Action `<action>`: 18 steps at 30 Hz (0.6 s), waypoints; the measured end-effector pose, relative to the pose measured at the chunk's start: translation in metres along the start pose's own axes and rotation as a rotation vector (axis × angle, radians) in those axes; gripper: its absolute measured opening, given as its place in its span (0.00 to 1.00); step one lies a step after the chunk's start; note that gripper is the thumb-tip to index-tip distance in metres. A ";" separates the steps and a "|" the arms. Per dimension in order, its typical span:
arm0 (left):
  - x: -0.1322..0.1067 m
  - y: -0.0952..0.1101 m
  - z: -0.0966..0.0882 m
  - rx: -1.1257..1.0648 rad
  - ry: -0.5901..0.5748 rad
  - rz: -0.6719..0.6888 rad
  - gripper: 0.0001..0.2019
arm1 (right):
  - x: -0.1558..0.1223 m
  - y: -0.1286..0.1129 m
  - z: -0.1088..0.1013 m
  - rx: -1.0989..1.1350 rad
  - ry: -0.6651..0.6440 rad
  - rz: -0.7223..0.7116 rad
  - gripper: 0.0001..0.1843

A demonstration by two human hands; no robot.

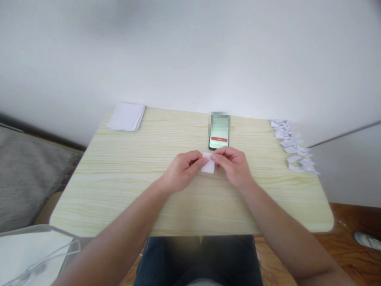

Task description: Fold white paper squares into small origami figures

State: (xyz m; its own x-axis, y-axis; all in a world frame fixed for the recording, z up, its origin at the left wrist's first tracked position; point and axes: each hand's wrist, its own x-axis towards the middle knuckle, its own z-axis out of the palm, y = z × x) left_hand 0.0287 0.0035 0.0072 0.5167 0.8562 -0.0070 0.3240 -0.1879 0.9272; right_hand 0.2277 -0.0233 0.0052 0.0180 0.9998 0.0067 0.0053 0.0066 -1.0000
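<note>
A small folded piece of white paper [208, 166] is held between my two hands above the middle of the table. My left hand [183, 169] pinches its left edge between thumb and fingers. On the other side, my right hand [233, 163] grips the upper right edge, thumb on top. Just beyond my right fingers lies a phone [219, 143] with its screen lit and a red button low on it; the upper part of the screen is pixelated.
A stack of white paper sheets [126, 116] lies at the table's back left corner. Several folded paper shapes [288, 139] form a row along the right edge. The wooden table [119, 167] meets a white wall [184, 59]. At lower left stands a white surface with a cable [59, 248].
</note>
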 end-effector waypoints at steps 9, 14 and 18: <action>0.000 -0.002 0.001 -0.057 -0.093 0.008 0.17 | 0.003 0.002 -0.003 0.085 0.054 0.004 0.06; 0.000 -0.004 -0.001 -0.057 -0.096 0.023 0.18 | 0.003 0.002 -0.003 0.059 0.049 0.000 0.06; 0.000 -0.007 -0.002 -0.130 -0.091 0.020 0.18 | 0.003 0.001 -0.002 0.049 0.034 -0.017 0.06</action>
State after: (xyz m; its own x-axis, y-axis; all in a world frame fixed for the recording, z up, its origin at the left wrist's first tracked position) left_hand 0.0250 0.0062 0.0014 0.5939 0.8044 -0.0169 0.2110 -0.1354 0.9681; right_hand 0.2298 -0.0208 0.0041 0.0527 0.9983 0.0228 -0.0433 0.0251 -0.9987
